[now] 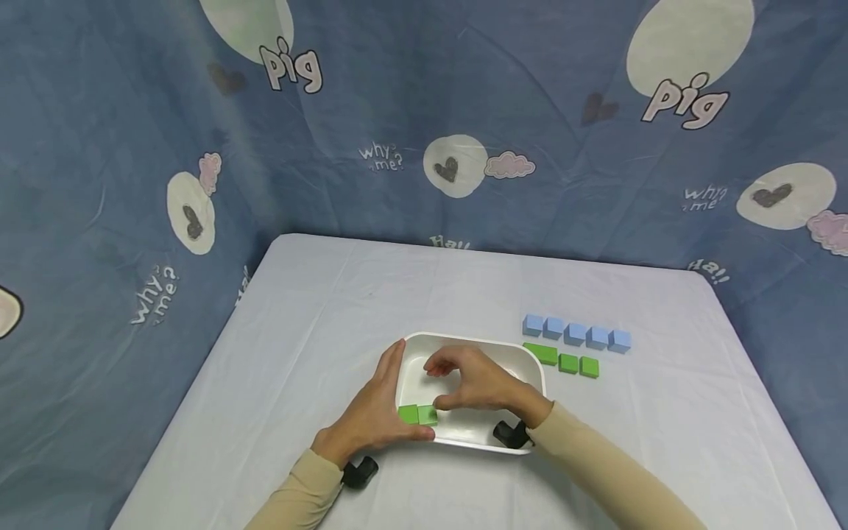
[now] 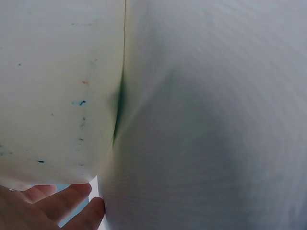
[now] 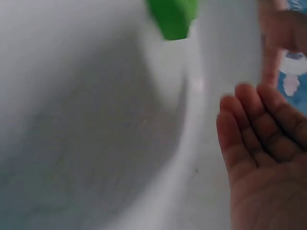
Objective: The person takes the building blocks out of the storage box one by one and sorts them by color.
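Observation:
My left hand (image 1: 374, 408) grips the left end of a white tray (image 1: 486, 444), its fingers along the left side and its thumb at the front rim. In the left wrist view, the fingertips (image 2: 79, 194) lie against the tray's outer wall. Inside the tray's front-left corner sit a green block (image 1: 408, 414) and a lighter green block (image 1: 427, 416), side by side. Over the tray, my right hand (image 1: 480, 379) has its thumb and fingers apart, with nothing between them. Its thumb tip is right by the lighter block. A green block (image 3: 175, 19) also shows in the right wrist view.
Behind the tray to the right, several blue cubes (image 1: 575, 335) stand in a row on the white tablecloth (image 1: 318, 383). In front of them runs a row with a longer green block (image 1: 542, 353) and two small green ones (image 1: 578, 365). A blue printed curtain (image 1: 371, 199) hangs behind.

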`<state>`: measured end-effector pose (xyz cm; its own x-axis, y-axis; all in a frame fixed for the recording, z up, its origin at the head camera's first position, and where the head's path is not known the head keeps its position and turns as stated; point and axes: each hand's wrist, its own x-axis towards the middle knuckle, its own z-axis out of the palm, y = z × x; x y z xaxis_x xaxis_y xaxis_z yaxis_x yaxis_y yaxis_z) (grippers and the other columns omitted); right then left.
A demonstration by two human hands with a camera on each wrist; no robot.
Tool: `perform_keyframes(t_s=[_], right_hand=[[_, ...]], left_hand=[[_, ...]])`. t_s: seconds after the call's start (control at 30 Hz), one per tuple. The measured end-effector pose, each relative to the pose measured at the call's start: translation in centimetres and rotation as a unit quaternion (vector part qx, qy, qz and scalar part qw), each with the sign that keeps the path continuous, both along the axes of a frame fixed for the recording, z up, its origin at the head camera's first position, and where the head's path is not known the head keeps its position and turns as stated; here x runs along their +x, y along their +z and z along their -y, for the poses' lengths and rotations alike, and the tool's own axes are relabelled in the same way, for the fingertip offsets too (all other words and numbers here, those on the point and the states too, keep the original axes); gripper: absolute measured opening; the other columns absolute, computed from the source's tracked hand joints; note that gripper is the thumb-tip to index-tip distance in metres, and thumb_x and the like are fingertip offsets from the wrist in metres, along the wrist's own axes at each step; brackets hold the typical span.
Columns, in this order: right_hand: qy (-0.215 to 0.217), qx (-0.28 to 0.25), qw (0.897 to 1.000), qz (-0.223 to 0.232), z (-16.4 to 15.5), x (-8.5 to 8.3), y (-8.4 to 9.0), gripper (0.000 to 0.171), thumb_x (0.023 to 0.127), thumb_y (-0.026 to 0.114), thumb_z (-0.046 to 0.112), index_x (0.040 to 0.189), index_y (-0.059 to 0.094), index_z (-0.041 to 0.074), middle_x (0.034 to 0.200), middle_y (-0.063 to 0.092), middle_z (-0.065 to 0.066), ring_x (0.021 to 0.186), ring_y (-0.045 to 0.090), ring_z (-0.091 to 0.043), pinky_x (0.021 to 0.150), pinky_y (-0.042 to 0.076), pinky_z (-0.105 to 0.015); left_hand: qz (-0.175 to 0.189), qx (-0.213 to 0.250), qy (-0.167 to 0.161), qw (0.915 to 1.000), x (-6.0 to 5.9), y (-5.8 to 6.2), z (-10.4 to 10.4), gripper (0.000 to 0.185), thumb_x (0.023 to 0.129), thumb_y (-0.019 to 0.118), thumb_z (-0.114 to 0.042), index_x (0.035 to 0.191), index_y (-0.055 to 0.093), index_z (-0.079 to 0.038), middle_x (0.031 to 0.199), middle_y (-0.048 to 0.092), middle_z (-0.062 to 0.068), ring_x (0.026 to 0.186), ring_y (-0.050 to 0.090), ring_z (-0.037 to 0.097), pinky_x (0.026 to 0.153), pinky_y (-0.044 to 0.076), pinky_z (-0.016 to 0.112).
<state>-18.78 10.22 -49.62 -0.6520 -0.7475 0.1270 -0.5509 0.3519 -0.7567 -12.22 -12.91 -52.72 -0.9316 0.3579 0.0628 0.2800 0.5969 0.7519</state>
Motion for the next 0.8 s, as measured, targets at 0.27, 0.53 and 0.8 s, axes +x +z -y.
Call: perform_keyframes(t_s=[0.27, 0.53, 0.8], right_hand=[[0.044, 0.04, 0.998, 0.008, 0.4, 0.4, -0.6, 0.047, 0.072, 0.088, 0.011, 0.114, 0.069, 0.002, 0.105, 0.072, -0.004, 0.097, 0.067, -0.018, 0.09, 0.053, -0.027], [0.086, 0.082, 0.993, -0.017, 1.1, 0.4, -1.4, 0.048, 0.073, 0.092, 0.019, 0.113, 0.068, 0.006, 0.106, 0.069, 0.001, 0.1, 0.063, -0.009, 0.092, 0.049, -0.021], [0.111, 0.097, 0.987, -0.06, 1.3, 0.4, -1.5, 0.048, 0.075, 0.092, 0.022, 0.113, 0.067, 0.007, 0.107, 0.066, 0.001, 0.101, 0.059, -0.006, 0.095, 0.047, -0.02]], left_hand=[[0.006, 0.001, 0.0, 1.0, 0.1, 0.0, 0.0, 0.147, 0.06, 0.093, -0.061, 0.165, 0.001, -0.015, 0.168, 0.008, 0.0, 0.134, 0.047, 0.036, 0.103, 0.046, 0.05], [0.0, -0.013, 0.008, 0.9999, 0.1, 0.1, -0.1, 0.148, 0.059, 0.091, -0.065, 0.165, 0.002, -0.013, 0.168, 0.009, -0.001, 0.13, 0.05, 0.037, 0.101, 0.047, 0.051], [-0.002, -0.016, 0.004, 0.9999, -0.1, 0.1, -0.2, 0.148, 0.06, 0.092, -0.063, 0.165, 0.001, -0.013, 0.169, 0.008, 0.002, 0.133, 0.047, 0.038, 0.103, 0.046, 0.052]])
